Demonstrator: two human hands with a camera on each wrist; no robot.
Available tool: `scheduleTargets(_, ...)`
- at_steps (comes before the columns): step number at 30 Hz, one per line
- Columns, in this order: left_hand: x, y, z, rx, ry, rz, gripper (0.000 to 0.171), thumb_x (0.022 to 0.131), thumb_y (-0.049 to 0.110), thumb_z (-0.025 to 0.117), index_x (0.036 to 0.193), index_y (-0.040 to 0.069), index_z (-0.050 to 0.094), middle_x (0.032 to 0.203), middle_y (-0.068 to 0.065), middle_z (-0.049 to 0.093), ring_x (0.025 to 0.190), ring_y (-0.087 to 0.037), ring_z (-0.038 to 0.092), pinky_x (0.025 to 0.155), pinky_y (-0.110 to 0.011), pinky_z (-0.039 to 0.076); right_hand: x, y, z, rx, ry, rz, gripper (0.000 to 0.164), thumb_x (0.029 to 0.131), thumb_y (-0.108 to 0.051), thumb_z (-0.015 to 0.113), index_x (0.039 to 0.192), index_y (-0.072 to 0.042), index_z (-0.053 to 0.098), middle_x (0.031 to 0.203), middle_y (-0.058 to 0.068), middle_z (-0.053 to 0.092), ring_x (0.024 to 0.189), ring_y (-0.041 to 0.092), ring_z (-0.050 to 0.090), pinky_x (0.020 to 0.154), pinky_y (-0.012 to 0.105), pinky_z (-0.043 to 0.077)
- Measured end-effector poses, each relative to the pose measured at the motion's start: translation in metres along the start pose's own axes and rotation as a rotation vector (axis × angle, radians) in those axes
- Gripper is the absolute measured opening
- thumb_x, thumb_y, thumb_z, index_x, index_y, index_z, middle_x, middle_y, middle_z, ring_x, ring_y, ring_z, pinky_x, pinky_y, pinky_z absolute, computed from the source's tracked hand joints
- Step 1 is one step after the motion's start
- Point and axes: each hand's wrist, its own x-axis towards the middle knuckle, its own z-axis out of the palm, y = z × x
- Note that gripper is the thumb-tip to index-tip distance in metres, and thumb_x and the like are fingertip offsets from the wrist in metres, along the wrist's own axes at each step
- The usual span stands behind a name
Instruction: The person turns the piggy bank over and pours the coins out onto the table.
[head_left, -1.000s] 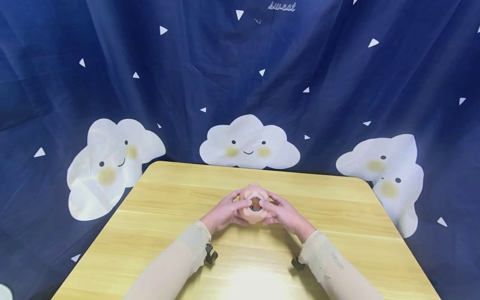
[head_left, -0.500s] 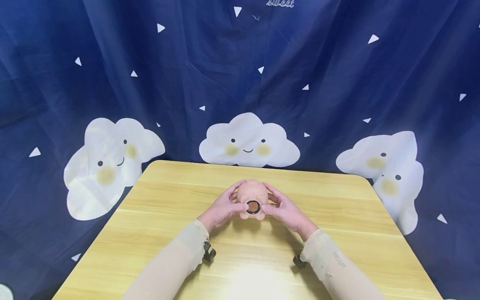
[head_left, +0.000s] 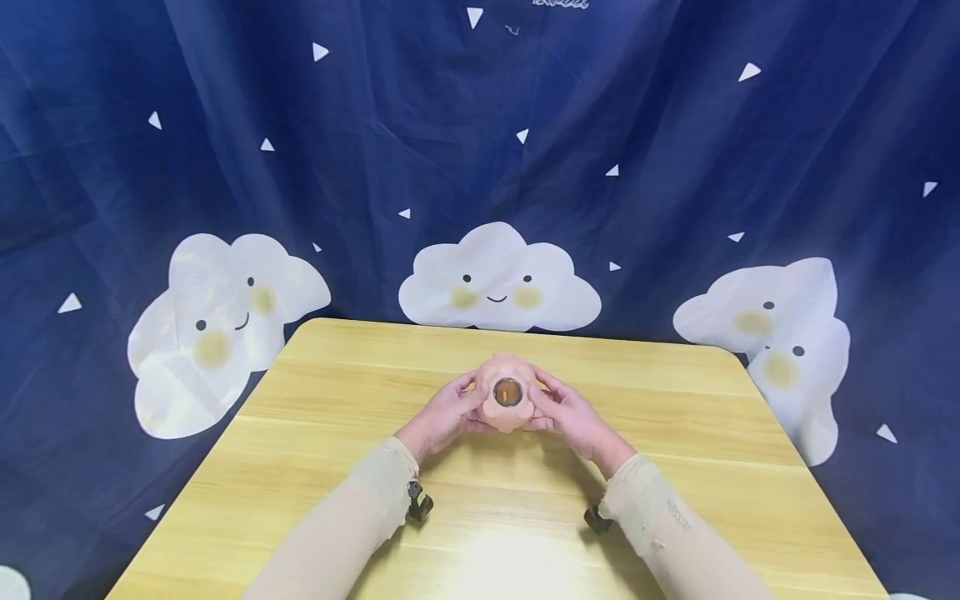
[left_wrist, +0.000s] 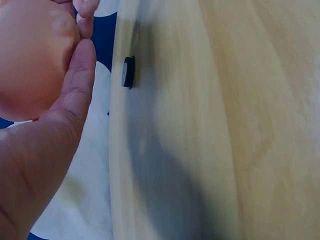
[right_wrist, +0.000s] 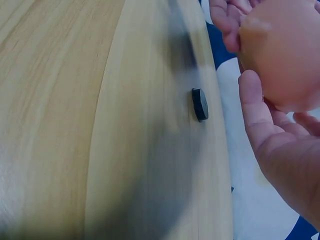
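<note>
Both hands hold a round pink piggy bank (head_left: 504, 423) with stubby feet, its underside turned toward me. A dark-rimmed round hole (head_left: 507, 392) in that underside shows a brownish inside. My left hand (head_left: 452, 410) grips the left side and my right hand (head_left: 567, 418) the right, thumbs on the near face beside the hole. In the left wrist view the bank's smooth body (left_wrist: 30, 65) lies against the thumb; its far side is hidden. A small black round plug (right_wrist: 200, 104) lies on the table, visible in both wrist views and hidden behind the bank in the head view.
The light wooden table (head_left: 337, 367) has rounded far corners. Right behind it hangs a dark blue curtain (head_left: 360, 167) printed with white clouds and triangles. Black wrist cameras (head_left: 418, 502) sit on the inner side of both sleeves.
The piggy bank has tilted back and forth in both hands; its hole now sits higher and faces me. The thumbs have moved off the hole's rim to its sides.
</note>
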Motion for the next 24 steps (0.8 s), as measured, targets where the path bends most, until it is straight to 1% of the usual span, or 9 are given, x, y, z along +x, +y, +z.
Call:
scheduleTargets(3,0.000,0.001,0.003,0.026,0.023,-0.037,0.073,0.110,0.051,0.051,0.166,0.009,0.032,0.132,-0.029,0.071,0.092,-0.022,0.079,0.094,-0.048,0.065,0.001,-0.002,0.003,0.006,0.048,0.054,0.070,0.114,-0.040,0.051,0.170,-0.009,0.024,0.136,0.021,0.066,0.098,0.016,0.075,0.096,0.039,0.064)
scheduleTargets(5,0.000,0.002,0.004,0.053,0.037,-0.054,0.072,0.111,0.053,0.049,0.165,0.009,0.034,0.123,-0.023,0.076,0.085,-0.022,0.079,0.089,-0.046,0.066,0.000,-0.002,0.004,0.004,0.073,0.078,0.071,0.113,-0.041,0.051,0.170,-0.008,0.025,0.129,0.013,0.069,0.094,0.016,0.075,0.095,0.040,0.064)
scheduleTargets(6,-0.001,0.003,0.004,0.064,0.043,-0.063,0.071,0.111,0.053,0.048,0.165,0.009,0.035,0.119,-0.021,0.077,0.082,-0.022,0.078,0.086,-0.044,0.066,0.000,-0.001,0.004,0.002,0.074,0.084,0.071,0.113,-0.041,0.051,0.170,-0.008,0.025,0.128,0.012,0.069,0.094,0.015,0.075,0.096,0.041,0.064)
scheduleTargets(8,-0.003,0.003,0.003,0.084,0.047,-0.069,0.070,0.111,0.052,0.048,0.165,0.011,0.035,0.114,-0.023,0.078,0.079,-0.021,0.078,0.081,-0.041,0.066,-0.001,0.000,0.003,0.004,0.059,0.073,0.070,0.114,-0.036,0.052,0.170,-0.007,0.022,0.136,0.020,0.066,0.096,0.014,0.075,0.097,0.041,0.063)
scheduleTargets(11,-0.004,0.002,0.000,0.080,0.033,-0.059,0.074,0.108,0.048,0.056,0.169,0.015,0.029,0.133,-0.027,0.071,0.079,-0.020,0.078,0.082,-0.042,0.066,-0.002,0.002,0.000,0.038,0.015,0.025,0.072,0.112,-0.023,0.056,0.172,-0.009,0.017,0.158,0.033,0.048,0.105,0.011,0.074,0.096,0.036,0.064)
scheduleTargets(14,-0.004,0.002,-0.002,0.041,0.005,-0.038,0.085,0.102,0.042,0.067,0.172,0.021,0.021,0.159,-0.026,0.053,0.086,-0.021,0.078,0.088,-0.048,0.066,-0.003,0.004,-0.004,0.076,-0.026,-0.024,0.079,0.109,-0.010,0.059,0.173,-0.012,0.013,0.171,0.032,0.029,0.119,0.014,0.071,0.096,0.031,0.063)
scheduleTargets(16,-0.005,0.002,-0.003,0.004,-0.020,-0.025,0.091,0.100,0.035,0.072,0.173,0.024,0.018,0.169,-0.023,0.040,0.098,-0.022,0.076,0.093,-0.051,0.065,-0.003,0.005,-0.006,0.081,-0.042,-0.043,0.082,0.107,-0.006,0.062,0.173,-0.015,0.013,0.174,0.028,0.026,0.125,0.015,0.069,0.096,0.028,0.063)
scheduleTargets(21,-0.007,0.006,-0.005,-0.042,-0.064,0.002,0.093,0.101,0.010,0.073,0.172,0.032,0.018,0.176,-0.021,0.024,0.122,-0.028,0.069,0.097,-0.050,0.064,-0.003,0.006,-0.009,0.081,-0.058,-0.062,0.089,0.103,0.000,0.065,0.174,-0.020,0.013,0.177,0.021,0.024,0.130,0.012,0.064,0.100,0.027,0.060)
scheduleTargets(24,-0.007,0.005,-0.006,-0.027,-0.051,-0.004,0.084,0.105,0.009,0.067,0.172,0.031,0.021,0.172,-0.023,0.032,0.113,-0.028,0.073,0.096,-0.052,0.064,-0.003,0.008,-0.010,0.096,-0.064,-0.052,0.088,0.104,-0.001,0.064,0.174,-0.018,0.012,0.175,0.025,0.025,0.130,0.013,0.064,0.102,0.031,0.061)
